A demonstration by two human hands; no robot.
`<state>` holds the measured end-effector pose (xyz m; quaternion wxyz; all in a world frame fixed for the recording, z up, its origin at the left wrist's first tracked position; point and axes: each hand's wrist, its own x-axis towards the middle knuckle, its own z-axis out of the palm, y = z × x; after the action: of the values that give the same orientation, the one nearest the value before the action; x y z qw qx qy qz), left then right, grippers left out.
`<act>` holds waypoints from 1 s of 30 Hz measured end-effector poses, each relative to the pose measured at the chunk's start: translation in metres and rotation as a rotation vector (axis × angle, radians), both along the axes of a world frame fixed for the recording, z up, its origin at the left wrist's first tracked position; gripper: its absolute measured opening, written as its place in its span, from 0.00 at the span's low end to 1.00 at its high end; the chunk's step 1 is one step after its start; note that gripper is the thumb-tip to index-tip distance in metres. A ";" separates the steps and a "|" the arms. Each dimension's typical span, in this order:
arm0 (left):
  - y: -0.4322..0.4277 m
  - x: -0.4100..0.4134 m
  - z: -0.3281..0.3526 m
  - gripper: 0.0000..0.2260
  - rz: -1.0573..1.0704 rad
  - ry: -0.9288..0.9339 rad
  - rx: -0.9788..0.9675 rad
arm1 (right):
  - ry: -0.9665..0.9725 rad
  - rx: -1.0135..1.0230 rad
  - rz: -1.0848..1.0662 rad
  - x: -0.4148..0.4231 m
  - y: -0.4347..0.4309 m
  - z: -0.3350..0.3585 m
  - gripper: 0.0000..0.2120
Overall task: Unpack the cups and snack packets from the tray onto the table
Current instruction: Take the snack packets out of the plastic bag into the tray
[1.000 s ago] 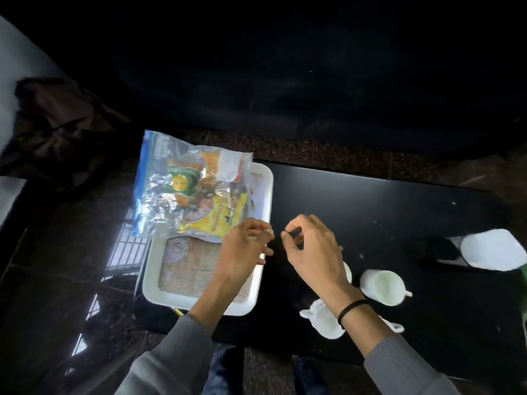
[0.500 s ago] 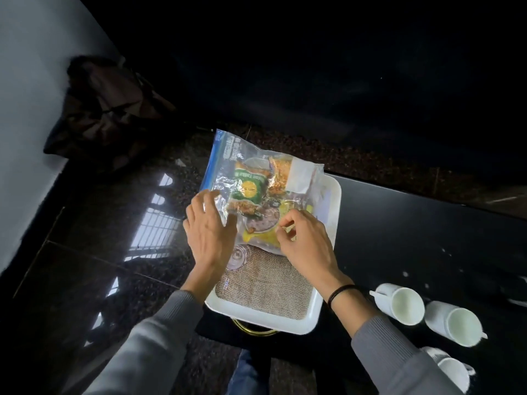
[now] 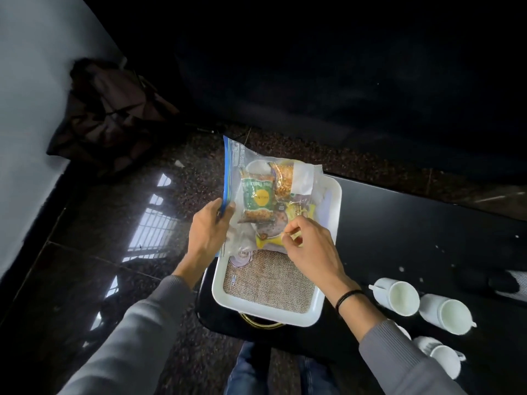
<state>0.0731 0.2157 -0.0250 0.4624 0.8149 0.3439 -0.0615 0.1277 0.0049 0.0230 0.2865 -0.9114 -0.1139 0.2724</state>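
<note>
A clear zip bag (image 3: 258,178) with a blue seal strip, full of snack packets (image 3: 256,199), lies over the far end of the white tray (image 3: 328,283). My left hand (image 3: 209,232) grips the bag's left edge at the blue strip. My right hand (image 3: 309,245) pinches the bag's near right part above a yellow packet (image 3: 271,242). The tray has a burlap liner (image 3: 268,283) and rests on the black table (image 3: 413,229). White cups (image 3: 399,296) (image 3: 447,313) (image 3: 440,356) stand on the table to the right of the tray.
The tray sits at the table's left end, with a gold handle (image 3: 261,323) at its near side. Dark speckled floor lies to the left. A brown bag (image 3: 111,115) leans against the white wall at the far left. My knees show below the table edge.
Both hands moved from the table beside the tray onto the zip bag and took hold of it. My left hand has since slid to the bag's blue-strip edge. The view swung left.
</note>
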 end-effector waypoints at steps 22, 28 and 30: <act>-0.087 -0.012 0.097 0.14 0.184 -0.207 -0.714 | 0.107 0.220 -0.064 -0.013 -0.010 0.074 0.17; -0.094 -0.009 0.103 0.06 0.128 -0.204 -0.690 | 0.011 0.156 -0.036 -0.016 -0.019 0.075 0.12; -0.097 -0.011 0.104 0.09 0.091 -0.211 -0.685 | -0.060 0.119 -0.049 -0.014 -0.022 0.075 0.12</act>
<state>0.0624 0.1188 0.0791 0.7440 0.5983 0.2896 -0.0681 0.1134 -0.0175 0.0977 0.3434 -0.9029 -0.1162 0.2309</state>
